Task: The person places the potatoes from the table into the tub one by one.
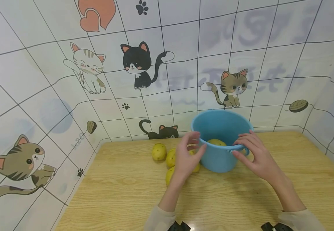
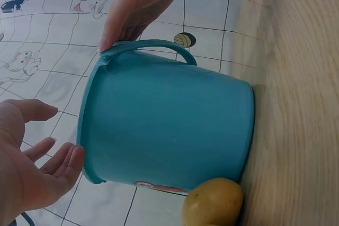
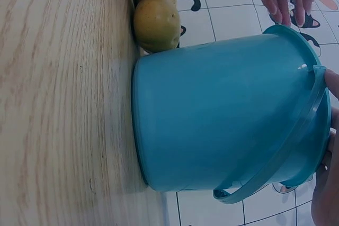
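A blue plastic bucket (image 1: 218,158) stands upright on the wooden table, its handle (image 3: 270,165) hanging down along the side. A round yellow fruit (image 1: 216,142) with small specks shows inside it. My right hand (image 1: 257,157) grips the rim at the near right, thumb outside by the handle joint and fingers over the edge. My left hand (image 1: 186,157) is at the left of the rim with relaxed, spread fingers and holds nothing; its fingertips (image 2: 77,154) are right at the rim. Several more speckled yellow fruits (image 1: 158,151) lie left of the bucket, partly hidden behind the left hand.
The wooden table (image 1: 120,199) ends at the back against a wall (image 1: 181,83) covered with cat drawings and grid lines. Another yellow fruit (image 2: 213,203) lies close against the bucket's base.
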A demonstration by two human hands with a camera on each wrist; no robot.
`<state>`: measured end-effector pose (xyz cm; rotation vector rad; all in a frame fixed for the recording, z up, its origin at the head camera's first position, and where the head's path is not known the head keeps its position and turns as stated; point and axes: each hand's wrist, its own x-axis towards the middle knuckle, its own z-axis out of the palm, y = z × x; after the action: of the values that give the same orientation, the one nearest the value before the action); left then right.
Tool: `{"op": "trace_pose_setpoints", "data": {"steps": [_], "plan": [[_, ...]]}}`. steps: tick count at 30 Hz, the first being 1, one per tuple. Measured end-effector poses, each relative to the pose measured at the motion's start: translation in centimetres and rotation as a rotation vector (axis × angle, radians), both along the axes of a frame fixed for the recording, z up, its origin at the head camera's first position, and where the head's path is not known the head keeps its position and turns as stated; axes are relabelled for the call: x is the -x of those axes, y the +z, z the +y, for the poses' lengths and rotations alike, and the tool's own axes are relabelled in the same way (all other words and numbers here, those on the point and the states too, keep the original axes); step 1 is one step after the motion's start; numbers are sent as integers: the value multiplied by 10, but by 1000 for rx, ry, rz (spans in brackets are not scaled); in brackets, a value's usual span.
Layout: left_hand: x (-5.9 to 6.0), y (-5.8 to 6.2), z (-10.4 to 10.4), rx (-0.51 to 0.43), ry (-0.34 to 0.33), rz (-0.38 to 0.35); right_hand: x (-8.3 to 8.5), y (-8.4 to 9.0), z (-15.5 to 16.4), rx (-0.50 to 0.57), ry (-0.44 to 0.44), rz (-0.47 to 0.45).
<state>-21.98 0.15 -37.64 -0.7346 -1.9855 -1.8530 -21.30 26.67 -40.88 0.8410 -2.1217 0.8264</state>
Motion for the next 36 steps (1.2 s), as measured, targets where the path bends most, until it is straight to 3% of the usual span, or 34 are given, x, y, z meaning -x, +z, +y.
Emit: {"op": "trace_pose_setpoints", "data": {"steps": [6, 12, 36], "plan": [[-4, -5, -7, 22, 20, -58, 0, 0, 1, -5, -7, -23], [-4, -12, -15, 78, 46, -88, 1, 1, -1, 13, 15, 30], [-4, -32, -44, 273, 102, -123, -1, 2, -2, 15, 7, 18]]}}
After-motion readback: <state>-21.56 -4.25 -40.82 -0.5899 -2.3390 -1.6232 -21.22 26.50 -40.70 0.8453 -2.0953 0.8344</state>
